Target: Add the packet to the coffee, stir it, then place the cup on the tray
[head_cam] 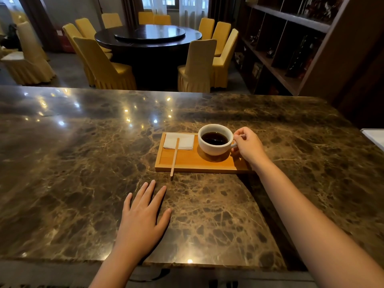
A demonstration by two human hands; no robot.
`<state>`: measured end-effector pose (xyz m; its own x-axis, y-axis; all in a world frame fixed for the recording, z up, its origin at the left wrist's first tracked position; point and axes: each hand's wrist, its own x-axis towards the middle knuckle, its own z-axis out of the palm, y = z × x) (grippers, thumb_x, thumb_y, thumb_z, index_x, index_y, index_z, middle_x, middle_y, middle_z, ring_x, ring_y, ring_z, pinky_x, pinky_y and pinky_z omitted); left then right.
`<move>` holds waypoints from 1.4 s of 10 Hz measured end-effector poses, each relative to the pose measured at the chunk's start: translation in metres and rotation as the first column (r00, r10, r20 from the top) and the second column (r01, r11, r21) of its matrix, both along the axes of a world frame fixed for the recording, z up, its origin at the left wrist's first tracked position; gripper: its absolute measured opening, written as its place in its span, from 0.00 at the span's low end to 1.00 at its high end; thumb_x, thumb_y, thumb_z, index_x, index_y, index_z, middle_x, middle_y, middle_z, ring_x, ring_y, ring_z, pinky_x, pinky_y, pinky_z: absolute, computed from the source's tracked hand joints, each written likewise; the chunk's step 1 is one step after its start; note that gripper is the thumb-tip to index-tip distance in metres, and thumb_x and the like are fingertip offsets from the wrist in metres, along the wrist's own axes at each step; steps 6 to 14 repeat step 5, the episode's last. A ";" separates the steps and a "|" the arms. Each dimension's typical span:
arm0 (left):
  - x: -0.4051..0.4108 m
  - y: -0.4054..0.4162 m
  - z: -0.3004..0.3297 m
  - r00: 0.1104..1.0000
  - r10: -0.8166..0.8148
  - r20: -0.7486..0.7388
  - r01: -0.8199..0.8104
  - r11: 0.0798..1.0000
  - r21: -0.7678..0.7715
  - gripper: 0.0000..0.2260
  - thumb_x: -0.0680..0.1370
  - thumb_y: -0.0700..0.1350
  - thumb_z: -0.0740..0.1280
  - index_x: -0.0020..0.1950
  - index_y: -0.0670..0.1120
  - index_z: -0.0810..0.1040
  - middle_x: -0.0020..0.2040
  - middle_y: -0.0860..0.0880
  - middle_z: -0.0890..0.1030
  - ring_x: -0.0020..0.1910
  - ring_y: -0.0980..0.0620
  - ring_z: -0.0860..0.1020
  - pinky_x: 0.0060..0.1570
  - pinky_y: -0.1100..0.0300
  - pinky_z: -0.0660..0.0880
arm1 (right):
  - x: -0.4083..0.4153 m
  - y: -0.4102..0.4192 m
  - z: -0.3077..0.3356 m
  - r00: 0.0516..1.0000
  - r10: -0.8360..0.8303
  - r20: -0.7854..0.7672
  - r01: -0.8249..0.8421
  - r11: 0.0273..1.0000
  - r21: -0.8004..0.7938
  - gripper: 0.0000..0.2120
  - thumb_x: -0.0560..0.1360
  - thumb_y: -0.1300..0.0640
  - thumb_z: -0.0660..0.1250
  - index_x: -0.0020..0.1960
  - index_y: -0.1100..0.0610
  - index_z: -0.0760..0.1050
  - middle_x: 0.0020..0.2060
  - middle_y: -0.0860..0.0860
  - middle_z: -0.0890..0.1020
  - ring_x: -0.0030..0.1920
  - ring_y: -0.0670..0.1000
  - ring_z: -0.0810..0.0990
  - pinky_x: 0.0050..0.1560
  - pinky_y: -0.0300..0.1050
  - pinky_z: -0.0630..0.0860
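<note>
A white cup of dark coffee stands on the right half of a wooden tray. My right hand pinches the cup's handle from the right. On the tray's left end lies a white napkin, and a wooden stir stick rests across it with its near end hanging over the tray's front rim. My left hand lies flat on the marble counter, fingers spread, well in front of the tray and holding nothing. No packet shows anywhere.
The brown marble counter stretches wide to the left. A white object pokes in at the right edge. Beyond the counter stand a dark round table, yellow-covered chairs and a dark shelf unit.
</note>
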<state>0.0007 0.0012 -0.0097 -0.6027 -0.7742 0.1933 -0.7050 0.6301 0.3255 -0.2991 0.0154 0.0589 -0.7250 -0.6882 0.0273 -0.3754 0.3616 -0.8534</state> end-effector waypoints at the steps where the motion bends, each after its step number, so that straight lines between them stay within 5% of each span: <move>1: 0.000 0.000 0.000 1.000 0.003 0.004 -0.003 1.000 -0.001 0.28 0.73 0.63 0.46 0.71 0.55 0.59 0.74 0.49 0.56 0.72 0.54 0.49 0.69 0.45 0.46 | -0.001 0.000 0.000 1.000 -0.009 -0.008 0.010 1.000 0.009 0.05 0.79 0.55 0.57 0.50 0.55 0.71 0.45 0.55 0.79 0.38 0.50 0.79 0.38 0.42 0.77; 3: -0.001 0.001 0.004 1.000 -0.002 0.011 0.002 1.000 0.017 0.29 0.72 0.63 0.44 0.71 0.54 0.58 0.74 0.49 0.55 0.71 0.55 0.47 0.69 0.46 0.45 | -0.002 0.010 0.005 0.999 -0.051 0.004 0.051 0.999 0.020 0.08 0.78 0.53 0.59 0.56 0.54 0.69 0.54 0.56 0.76 0.39 0.48 0.79 0.33 0.38 0.75; 5: 0.000 -0.002 0.013 0.990 -0.029 0.135 0.016 0.995 0.096 0.32 0.70 0.66 0.41 0.72 0.56 0.51 0.75 0.50 0.49 0.69 0.57 0.41 0.69 0.48 0.42 | 0.031 0.051 0.008 0.981 0.022 -0.192 0.007 0.989 0.150 0.05 0.77 0.54 0.60 0.53 0.51 0.72 0.56 0.53 0.76 0.46 0.49 0.78 0.44 0.44 0.77; 14: 0.000 -0.002 0.013 0.990 -0.029 0.135 0.016 0.995 0.096 0.32 0.70 0.66 0.41 0.72 0.56 0.51 0.75 0.50 0.49 0.69 0.57 0.41 0.69 0.48 0.42 | 0.031 0.051 0.008 0.981 0.022 -0.192 0.007 0.989 0.150 0.05 0.77 0.54 0.60 0.53 0.51 0.72 0.56 0.53 0.76 0.46 0.49 0.78 0.44 0.44 0.77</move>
